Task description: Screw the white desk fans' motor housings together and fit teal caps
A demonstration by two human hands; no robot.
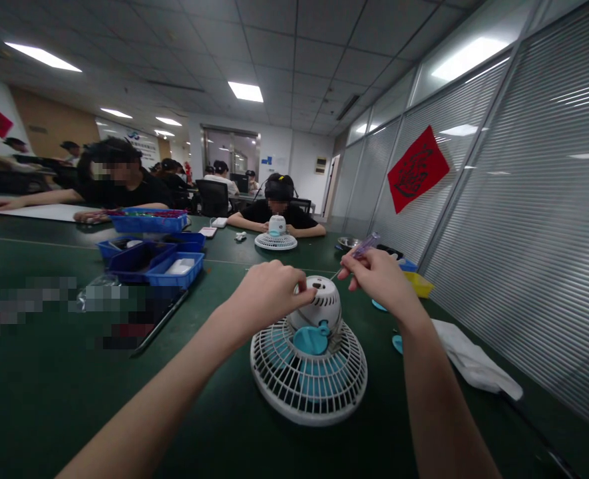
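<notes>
A white fan [309, 392] with light blue blades lies grille down on the green table, its motor housing [327, 309] pointing up. A light blue round part [311, 340] rests against the back of the grille. My left hand [274, 293] touches the top left of the housing, thumb and fingers bent around its edge. To the right of the housing top, my right hand [374, 273] grips a screwdriver with a clear purple handle [367, 245]; its thin shaft slants down toward the housing. Whether the tip touches the housing cannot be made out.
Blue bins [177, 269] stand at the left, near a dark flat object. Across the table a person leans over another white fan [275, 241]. A yellow bin [418, 285], light blue pieces and a white bag [474, 359] lie to the right.
</notes>
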